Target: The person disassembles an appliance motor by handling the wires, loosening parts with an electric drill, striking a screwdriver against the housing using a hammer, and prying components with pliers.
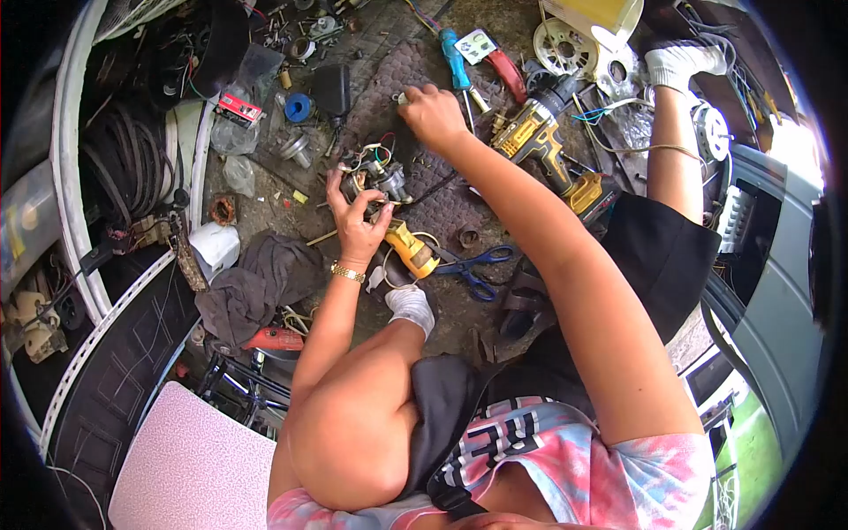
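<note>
My left hand (358, 219), with a gold watch at the wrist, has its fingers curled around the near side of a small metal motor part (385, 178) with coloured wires. Up and to the right, my right hand (430, 113) is closed, its fingertips at a small pale item (403, 99) that I cannot make out well. Just below the motor part lies a yellow tool body (412, 251). Blue-handled scissors (477, 269) rest to the right of it.
A yellow cordless drill (543, 137) lies right of my right hand, near a blue screwdriver (455, 58) and a red-handled tool (507, 74). A grey rag (259, 287) is at the left. Loose parts surround a blue spool (299, 108). My socked feet flank the work area.
</note>
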{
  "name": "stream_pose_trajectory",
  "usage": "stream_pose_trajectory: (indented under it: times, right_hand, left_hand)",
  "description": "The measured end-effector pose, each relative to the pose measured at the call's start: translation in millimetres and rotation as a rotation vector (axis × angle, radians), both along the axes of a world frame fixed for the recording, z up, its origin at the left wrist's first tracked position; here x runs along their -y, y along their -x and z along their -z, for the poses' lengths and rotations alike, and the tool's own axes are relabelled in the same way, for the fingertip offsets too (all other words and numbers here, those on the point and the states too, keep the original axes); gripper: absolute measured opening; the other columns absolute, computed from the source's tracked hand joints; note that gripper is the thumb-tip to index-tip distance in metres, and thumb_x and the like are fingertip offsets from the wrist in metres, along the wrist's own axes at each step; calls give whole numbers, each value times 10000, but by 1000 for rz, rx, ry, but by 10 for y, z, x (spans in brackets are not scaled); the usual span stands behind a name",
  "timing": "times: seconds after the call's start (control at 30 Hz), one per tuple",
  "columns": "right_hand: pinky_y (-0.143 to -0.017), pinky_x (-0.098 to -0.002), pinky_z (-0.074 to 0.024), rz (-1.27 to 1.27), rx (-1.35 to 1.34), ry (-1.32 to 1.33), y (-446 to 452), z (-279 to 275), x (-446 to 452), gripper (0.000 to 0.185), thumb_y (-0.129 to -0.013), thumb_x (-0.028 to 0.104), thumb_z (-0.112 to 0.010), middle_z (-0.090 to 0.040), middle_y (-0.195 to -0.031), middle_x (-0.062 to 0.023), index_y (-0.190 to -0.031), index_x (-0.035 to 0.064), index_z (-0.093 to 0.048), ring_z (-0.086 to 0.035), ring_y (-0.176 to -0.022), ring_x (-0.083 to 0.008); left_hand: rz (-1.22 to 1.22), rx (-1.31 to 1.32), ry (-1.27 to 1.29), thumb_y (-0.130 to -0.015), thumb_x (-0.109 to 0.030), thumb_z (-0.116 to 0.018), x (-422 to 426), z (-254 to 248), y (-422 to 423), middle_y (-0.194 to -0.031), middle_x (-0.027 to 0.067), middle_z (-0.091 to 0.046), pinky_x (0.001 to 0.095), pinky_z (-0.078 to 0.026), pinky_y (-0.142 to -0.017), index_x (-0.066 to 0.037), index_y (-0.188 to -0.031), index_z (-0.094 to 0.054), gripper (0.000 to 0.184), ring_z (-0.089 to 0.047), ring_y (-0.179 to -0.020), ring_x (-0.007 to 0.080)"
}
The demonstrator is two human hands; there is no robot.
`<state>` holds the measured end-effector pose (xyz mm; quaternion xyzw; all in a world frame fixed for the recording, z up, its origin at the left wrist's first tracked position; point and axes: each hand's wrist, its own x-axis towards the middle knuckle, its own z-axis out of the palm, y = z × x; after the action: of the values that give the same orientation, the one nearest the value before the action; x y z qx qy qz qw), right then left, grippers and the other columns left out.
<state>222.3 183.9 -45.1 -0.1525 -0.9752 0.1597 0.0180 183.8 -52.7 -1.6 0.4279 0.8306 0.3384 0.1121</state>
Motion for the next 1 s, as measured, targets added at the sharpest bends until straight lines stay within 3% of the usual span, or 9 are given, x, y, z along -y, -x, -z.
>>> stream_pose_trajectory:
  times: [0.17,0.23,0.33,0.4,0.5,0.63,0.77,0.83,1.0]
  right_hand:
    - [-693,-398,-500,50,-96,0,37,-115,29,81,-751,183,-641,-605,-922,-44,-782,144,-705,-591,-899,-243]
    - [-746,-427,-485,440,-263,443,-87,-181,157,111,-709,213,-728,-645,-944,-62,-774,125,-710,-604,-916,-279]
    - [-762,-267,-471,861,-428,1483,-501,-234,624,165,-837,165,-693,-687,-857,-50,-891,9,-702,-598,-804,-105]
    - [-771,-258,-471,1044,-256,1699,-746,-477,977,103,-862,113,-664,-680,-863,-22,-892,20,-697,-596,-810,-97]
    - [-752,-249,-460,1112,-359,1972,-883,-345,1435,76,-890,87,-631,-654,-871,0,-929,26,-656,-569,-794,-88]
    - [-727,-240,-448,1146,-512,2063,-921,-239,1632,51,-904,84,-616,-631,-863,8,-923,38,-626,-544,-775,-74]
    - [-756,-246,-452,1317,-476,1831,-928,-379,1628,16,-901,45,-596,-632,-911,-26,-895,31,-600,-554,-820,-92]
    - [-821,-264,-461,1007,-736,1446,-895,-330,1638,28,-882,5,-596,-633,-995,-69,-903,2,-578,-570,-915,-128]
    - [-894,-298,-453,1058,-670,1544,-884,-261,1648,46,-874,-6,-594,-623,-1059,-103,-905,-9,-560,-562,-1006,-161]
  left_hand:
    - [-182,-13,-46,-665,-144,-816,-81,-51,-161,-1380,216,-312,504,-265,-1066,-83,-1014,-540,449,-301,-1309,427]
    - [-285,-13,-34,-653,-160,-834,-66,-37,-231,-1320,203,-335,506,-263,-1045,-78,-1034,-513,505,-316,-1272,402]
    - [-373,-42,31,-651,-181,-845,-70,-79,-328,-1269,180,-376,490,-271,-1016,-82,-932,-562,411,-343,-1237,365]
    - [-387,-81,78,-653,-185,-845,-103,-123,-391,-1280,173,-390,478,-276,-1010,-90,-866,-596,341,-351,-1237,356]
    - [-448,-110,114,-653,-202,-847,-141,-164,-444,-1289,143,-433,467,-285,-1003,-120,-739,-656,225,-376,-1221,335]
    - [-445,-94,103,-649,-237,-849,-112,-139,-447,-1269,102,-464,442,-299,-984,-166,-762,-720,186,-399,-1195,309]
    - [-481,-83,299,-660,-251,-838,-97,-204,-478,-1114,46,-470,428,-324,-898,-185,-811,-726,199,-427,-1105,276]
    - [-411,-126,202,-669,-270,-825,-112,-227,-452,-1088,34,-476,436,-327,-877,-194,-846,-714,222,-441,-1073,268]
    - [-252,-205,306,-669,-292,-808,-155,-285,-395,-1025,18,-503,438,-335,-832,-216,-877,-691,251,-460,-1034,265]
